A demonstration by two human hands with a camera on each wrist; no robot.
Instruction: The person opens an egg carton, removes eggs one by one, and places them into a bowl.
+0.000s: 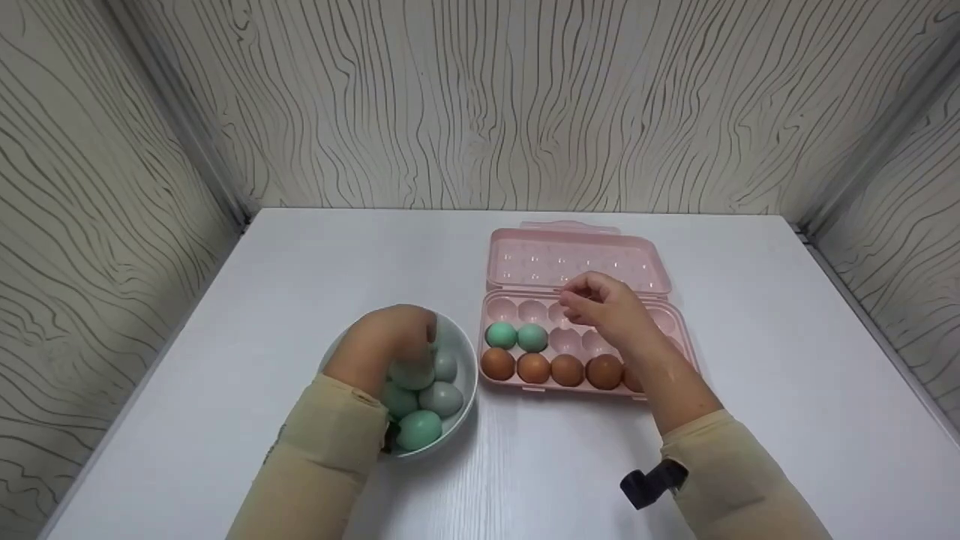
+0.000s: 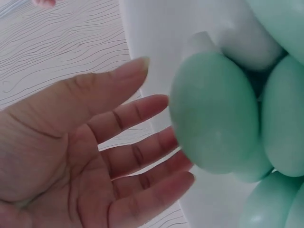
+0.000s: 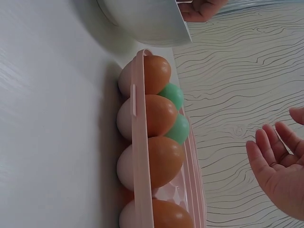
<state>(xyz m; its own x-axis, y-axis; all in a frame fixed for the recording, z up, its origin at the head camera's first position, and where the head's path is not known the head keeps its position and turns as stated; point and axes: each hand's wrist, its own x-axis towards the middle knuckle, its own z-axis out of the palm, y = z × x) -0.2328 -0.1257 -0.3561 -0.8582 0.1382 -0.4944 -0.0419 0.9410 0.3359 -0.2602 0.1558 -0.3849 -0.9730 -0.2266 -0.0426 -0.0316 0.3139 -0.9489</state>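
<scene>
My left hand (image 1: 390,337) is over a white bowl (image 1: 466,352) heaped with green and pale eggs. In the left wrist view its fingers are loosely extended, with the fingertips right at a green egg (image 2: 213,111) and nothing in the palm. Above a pink egg carton (image 1: 525,388) hovers my right hand (image 1: 607,307), its fingers slightly bent and no egg between them. Several brown eggs (image 1: 567,370) fill the carton's front row, partly hidden by the right forearm. Two green eggs (image 1: 532,337) sit at the left of the middle row.
The carton's lid (image 1: 577,259) lies folded back behind it. Bowl and carton stand side by side on a white table (image 1: 360,255), the bowl at left. Wood-grain panels (image 1: 480,112) enclose the table at the back and both sides.
</scene>
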